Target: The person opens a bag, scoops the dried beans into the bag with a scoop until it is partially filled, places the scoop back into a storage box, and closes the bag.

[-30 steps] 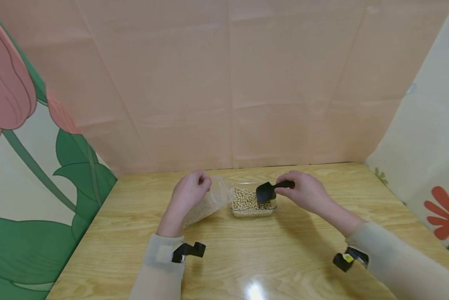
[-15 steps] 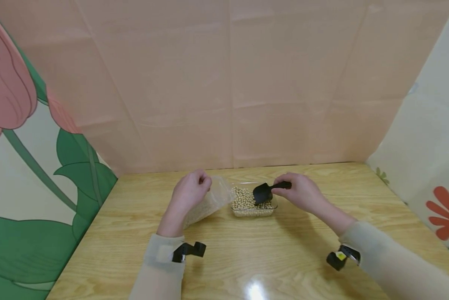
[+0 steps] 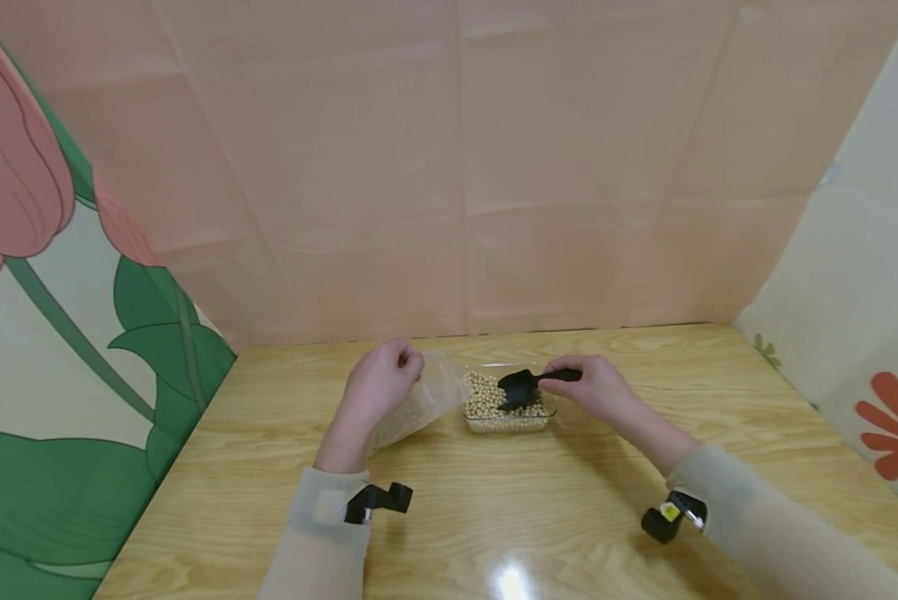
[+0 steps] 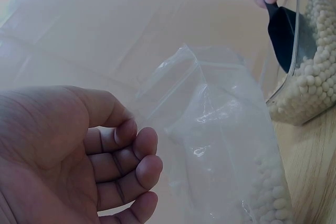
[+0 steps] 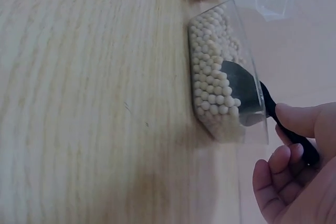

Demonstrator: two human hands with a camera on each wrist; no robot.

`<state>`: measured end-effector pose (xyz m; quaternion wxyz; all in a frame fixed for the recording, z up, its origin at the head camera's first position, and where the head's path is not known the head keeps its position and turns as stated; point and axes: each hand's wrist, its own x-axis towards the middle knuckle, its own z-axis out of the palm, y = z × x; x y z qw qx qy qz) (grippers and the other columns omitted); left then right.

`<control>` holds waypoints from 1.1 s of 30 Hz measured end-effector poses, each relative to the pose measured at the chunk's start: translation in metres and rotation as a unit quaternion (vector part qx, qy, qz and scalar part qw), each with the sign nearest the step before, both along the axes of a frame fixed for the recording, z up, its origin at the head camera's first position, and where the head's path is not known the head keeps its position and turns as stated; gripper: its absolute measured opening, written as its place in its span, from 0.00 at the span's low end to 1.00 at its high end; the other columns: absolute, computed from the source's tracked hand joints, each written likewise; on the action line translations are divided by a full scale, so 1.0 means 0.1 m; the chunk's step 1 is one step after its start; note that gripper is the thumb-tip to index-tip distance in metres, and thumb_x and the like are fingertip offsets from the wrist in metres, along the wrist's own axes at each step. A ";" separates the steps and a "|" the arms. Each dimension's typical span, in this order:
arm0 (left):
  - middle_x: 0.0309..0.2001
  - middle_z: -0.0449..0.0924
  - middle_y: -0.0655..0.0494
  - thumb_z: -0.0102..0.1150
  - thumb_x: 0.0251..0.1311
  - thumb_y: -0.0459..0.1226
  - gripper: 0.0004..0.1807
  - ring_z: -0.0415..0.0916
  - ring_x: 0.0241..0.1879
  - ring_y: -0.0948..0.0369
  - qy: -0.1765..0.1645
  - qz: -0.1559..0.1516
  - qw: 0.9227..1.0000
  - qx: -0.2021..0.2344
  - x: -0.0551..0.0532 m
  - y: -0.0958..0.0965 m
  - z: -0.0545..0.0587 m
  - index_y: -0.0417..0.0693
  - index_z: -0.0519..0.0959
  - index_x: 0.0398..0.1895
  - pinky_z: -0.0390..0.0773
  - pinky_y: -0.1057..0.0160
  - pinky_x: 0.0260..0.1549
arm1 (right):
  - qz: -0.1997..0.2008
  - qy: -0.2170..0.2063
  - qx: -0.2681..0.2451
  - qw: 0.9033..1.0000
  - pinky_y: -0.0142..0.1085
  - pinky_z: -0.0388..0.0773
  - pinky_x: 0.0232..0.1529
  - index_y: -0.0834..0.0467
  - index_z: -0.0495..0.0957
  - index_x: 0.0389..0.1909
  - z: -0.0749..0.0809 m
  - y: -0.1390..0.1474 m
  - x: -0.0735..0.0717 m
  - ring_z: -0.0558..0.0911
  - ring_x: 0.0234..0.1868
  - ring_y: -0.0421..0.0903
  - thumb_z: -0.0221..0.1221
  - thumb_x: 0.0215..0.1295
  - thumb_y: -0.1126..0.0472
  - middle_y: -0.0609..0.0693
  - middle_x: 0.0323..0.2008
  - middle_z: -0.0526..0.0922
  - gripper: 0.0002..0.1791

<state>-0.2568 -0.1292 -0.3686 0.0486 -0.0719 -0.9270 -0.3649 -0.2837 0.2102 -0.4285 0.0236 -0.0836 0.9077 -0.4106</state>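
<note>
Right hand [image 3: 601, 388] grips black scoop [image 3: 522, 390] in clear rectangular box [image 3: 509, 426] of beige beans [image 5: 209, 72]. Left hand [image 3: 383, 382] pinches clear plastic bag [image 3: 428, 397] left of box.

A wood-grain tabletop [image 3: 449, 533], creased pink backdrop [image 3: 449, 183] and tulip mural [image 3: 22, 150] show a decorated indoor corner, exact kind unclear.

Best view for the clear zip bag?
Left wrist. The clear zip bag is large there, zip strip and some beans inside visible, though its bottom is cut off. Head shows it small, partly behind the left hand. Right wrist catches only parts at the top edge.
</note>
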 end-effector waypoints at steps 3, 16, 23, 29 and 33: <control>0.30 0.80 0.54 0.51 0.81 0.39 0.14 0.72 0.26 0.55 0.001 0.002 1.000 -0.002 0.00 0.00 0.00 0.50 0.81 0.35 0.72 0.56 0.30 | -0.005 -0.016 -0.026 1.000 0.42 0.77 0.42 0.58 0.88 0.59 -0.06 -0.01 0.00 0.80 0.47 0.51 0.72 0.75 0.50 0.61 0.61 0.86 0.20; 0.29 0.79 0.54 0.50 0.82 0.39 0.14 0.71 0.25 0.55 0.001 0.000 1.000 0.000 -0.01 -0.01 -0.02 0.50 0.80 0.34 0.71 0.56 0.29 | -0.019 -0.044 -0.112 0.993 0.40 0.81 0.42 0.60 0.88 0.58 -0.24 -0.10 0.00 0.81 0.46 0.48 0.73 0.73 0.51 0.58 0.58 0.87 0.21; 0.30 0.80 0.54 0.51 0.82 0.39 0.14 0.71 0.25 0.55 0.001 -0.001 1.000 -0.001 -0.01 -0.02 0.00 0.51 0.80 0.34 0.72 0.56 0.29 | -0.029 -0.057 -0.137 0.988 0.42 0.83 0.43 0.59 0.88 0.59 -0.27 -0.11 0.01 0.83 0.45 0.48 0.73 0.74 0.52 0.57 0.56 0.88 0.20; 0.30 0.80 0.54 0.51 0.81 0.39 0.14 0.71 0.26 0.55 0.000 0.000 1.000 -0.001 -0.01 -0.02 0.00 0.50 0.80 0.34 0.72 0.56 0.29 | -0.035 -0.071 -0.161 0.984 0.41 0.83 0.43 0.60 0.86 0.62 -0.27 -0.11 0.04 0.83 0.45 0.49 0.73 0.75 0.52 0.56 0.54 0.88 0.22; 0.30 0.80 0.54 0.51 0.81 0.39 0.13 0.71 0.26 0.55 0.000 0.001 1.000 -0.003 -0.01 -0.02 0.00 0.50 0.80 0.34 0.72 0.56 0.30 | -0.041 -0.088 -0.190 0.977 0.40 0.84 0.39 0.61 0.85 0.64 -0.29 -0.11 0.05 0.83 0.42 0.48 0.73 0.74 0.52 0.55 0.48 0.88 0.25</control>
